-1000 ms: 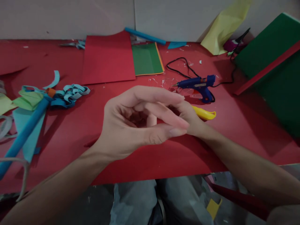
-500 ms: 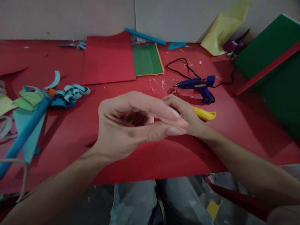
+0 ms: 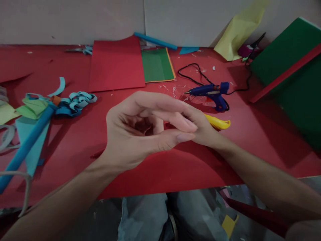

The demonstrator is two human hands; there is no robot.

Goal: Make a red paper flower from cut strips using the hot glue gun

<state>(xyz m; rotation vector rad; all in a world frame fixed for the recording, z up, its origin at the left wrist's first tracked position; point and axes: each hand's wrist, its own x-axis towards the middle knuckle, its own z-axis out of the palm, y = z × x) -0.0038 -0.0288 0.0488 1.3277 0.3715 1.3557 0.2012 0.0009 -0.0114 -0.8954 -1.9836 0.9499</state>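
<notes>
My left hand [image 3: 135,130] is raised over the near middle of the red table, curled into a ring. One fingertip meets the thumb tip, and anything pinched there is too small or hidden to make out. Another finger arches above, reaching across my right hand. Behind it, my right hand [image 3: 200,125] is lower, its fingers covered by the left. A yellow ridged handle [image 3: 218,122], like a box cutter's, pokes out beyond my right wrist; whether that hand touches it is unclear. Red paper [image 3: 170,170] lies beneath both hands at the table's front edge.
A blue glue gun [image 3: 210,91] with a black cord lies right of centre. Behind are red card [image 3: 117,65], green sheets [image 3: 157,65] and scissors [image 3: 84,50]. Left are a blue paper tube [image 3: 27,144] and paper chain [image 3: 77,100]. A green board [image 3: 288,50] stands right.
My left hand's upper finger has lifted off the thumb and stretched toward my right hand. Another finger now shows against the thumb. My right hand has hardly moved.
</notes>
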